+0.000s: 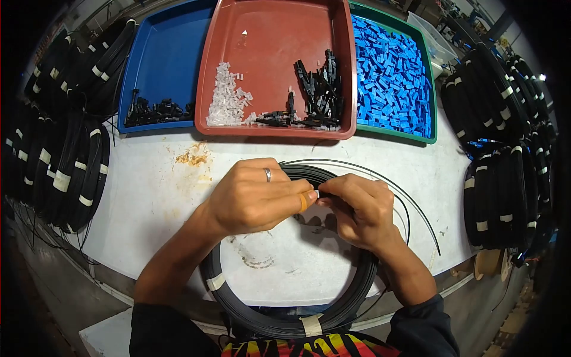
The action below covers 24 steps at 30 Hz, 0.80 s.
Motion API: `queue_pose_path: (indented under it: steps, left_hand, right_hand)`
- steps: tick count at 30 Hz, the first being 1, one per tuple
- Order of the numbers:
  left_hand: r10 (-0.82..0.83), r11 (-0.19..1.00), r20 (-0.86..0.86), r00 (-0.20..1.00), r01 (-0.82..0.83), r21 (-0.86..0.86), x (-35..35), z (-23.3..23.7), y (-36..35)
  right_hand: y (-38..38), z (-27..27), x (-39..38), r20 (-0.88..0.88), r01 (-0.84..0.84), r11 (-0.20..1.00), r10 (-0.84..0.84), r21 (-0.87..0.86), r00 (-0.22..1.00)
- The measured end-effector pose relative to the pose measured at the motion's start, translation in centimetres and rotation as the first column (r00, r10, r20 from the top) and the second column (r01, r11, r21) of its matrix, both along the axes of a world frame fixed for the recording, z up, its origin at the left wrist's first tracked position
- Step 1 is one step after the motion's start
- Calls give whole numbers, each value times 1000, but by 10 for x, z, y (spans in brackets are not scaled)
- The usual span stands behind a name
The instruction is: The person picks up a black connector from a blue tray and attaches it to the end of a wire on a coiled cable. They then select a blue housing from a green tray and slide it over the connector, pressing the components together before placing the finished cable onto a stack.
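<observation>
My left hand (256, 195) and my right hand (361, 209) meet above the far side of a coil of black cable (358, 291). Between their fingertips a small white piece (317, 193) shows, mostly covered by the fingers. Both hands are closed in a pinch around it; whether a cable end sits inside it is hidden. A ring and an orange-brown band are on left-hand fingers. Bound with pale tape (311, 324), the coil lies on the table and overhangs its near edge. A loose cable end (425, 223) curves out to the right.
Beyond the white table (154, 178) stand a blue tray (169, 47) with black parts, a red tray (267, 30) with clear white pieces (226, 98) and black connectors (324, 89), and a green tray (432, 113) of blue connectors (392, 77). Cable coils flank both sides (59, 166).
</observation>
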<state>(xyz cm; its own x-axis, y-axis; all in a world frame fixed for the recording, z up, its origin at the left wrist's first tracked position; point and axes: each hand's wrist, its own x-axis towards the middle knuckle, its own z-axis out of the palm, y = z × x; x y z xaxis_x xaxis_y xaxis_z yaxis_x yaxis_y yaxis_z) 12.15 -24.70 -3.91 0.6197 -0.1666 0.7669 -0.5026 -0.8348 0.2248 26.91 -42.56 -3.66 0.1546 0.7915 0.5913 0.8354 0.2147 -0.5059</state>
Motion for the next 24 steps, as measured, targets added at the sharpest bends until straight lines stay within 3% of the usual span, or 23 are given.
queue_pose_path:
  steps: [4, 7, 11, 13, 14, 17, 24]
  left_hand:
    - [-22, 999, 12, 1000, 22, 32, 1, -1, -1]
    - [12, 1000, -2, 1000, -12, -11, 1, 1, 1]
    - [1, 1000, -32, 999, -2, -24, -1, 2, 0]
    - [-2, 996, -6, 1000, 2, 88, -1, 1, -2]
    - [-7, 996, -4, 1000, 7, 88, 0, 0, -2]
    - [-2, 995, 31, 1000, -1, 98, 0, 0, -3]
    - [48, 996, 34, 998, -50, 78, -1, -2, 0]
  right_hand:
    - [-1, 0, 5, -50, -76, 993, 72, -94, 996]
    - [3, 1, -2, -79, -8, 1000, 9, 18, 997]
    - [0, 2, -1, -38, -11, 999, 10, -36, 999]
    - [1, 2, 2, -107, -41, 997, 34, -64, 994]
    - [1, 2, 3, -178, -75, 993, 59, -89, 982]
    - [1, 4, 2, -172, -60, 992, 40, -112, 984]
    - [1, 0, -4, -185, -5, 999, -1, -32, 983]
